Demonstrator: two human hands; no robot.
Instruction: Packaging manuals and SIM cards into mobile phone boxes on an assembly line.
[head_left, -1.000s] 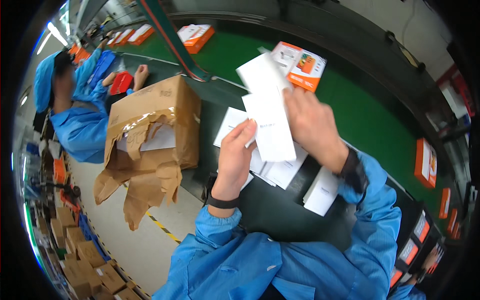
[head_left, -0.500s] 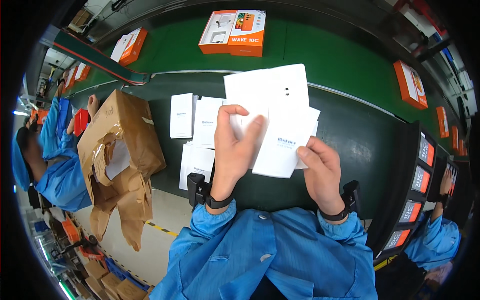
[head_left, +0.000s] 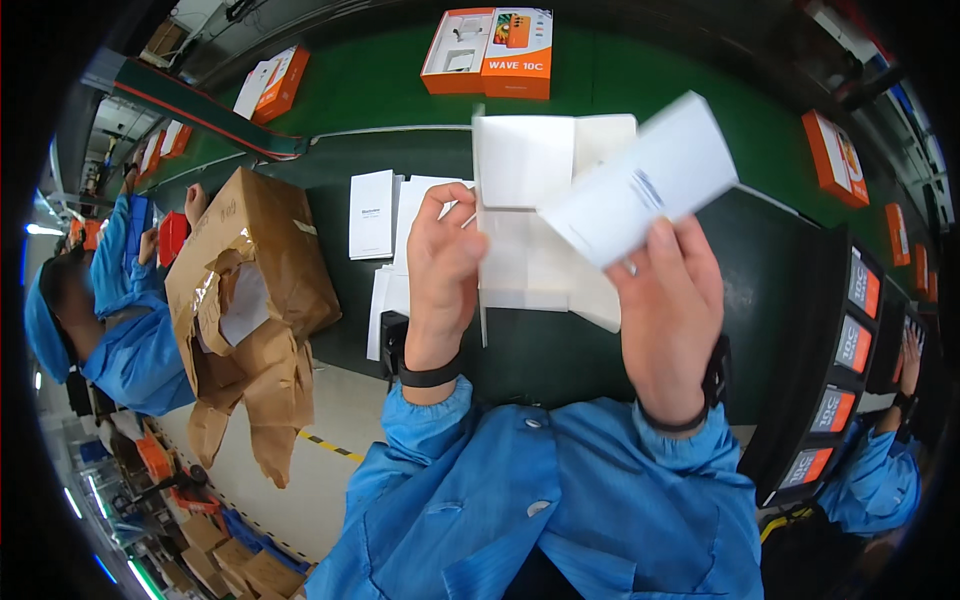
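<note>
My left hand (head_left: pixel 443 270) grips the left edge of a white cardboard insert (head_left: pixel 527 165), its thumb at the near side. The insert is raised over the dark bench, with its hollow, folded inner side showing. Between the thumb and fingers of my right hand (head_left: pixel 675 315) is a white booklet (head_left: pixel 645 185) with small dark print, tilted and slightly blurred. It overlaps the right part of the insert; I cannot tell whether the two touch. Left of my left hand lie several more white booklets (head_left: pixel 371 222) in stacks, partly hidden by that hand.
A torn brown carton (head_left: pixel 285 260) stands at the left of the bench. Beyond, an opened orange-and-white phone box (head_left: pixel 515 80) and other boxes sit on a green conveyor (head_left: pixel 640 80). At right is a black rack (head_left: pixel 800 350) of orange-labelled boxes. Co-workers in blue (head_left: pixel 140 350) work on both sides.
The booklet has come away from the insert and swung up to the right in my right hand. The insert, in my left hand, has turned to show its hollow inner side.
</note>
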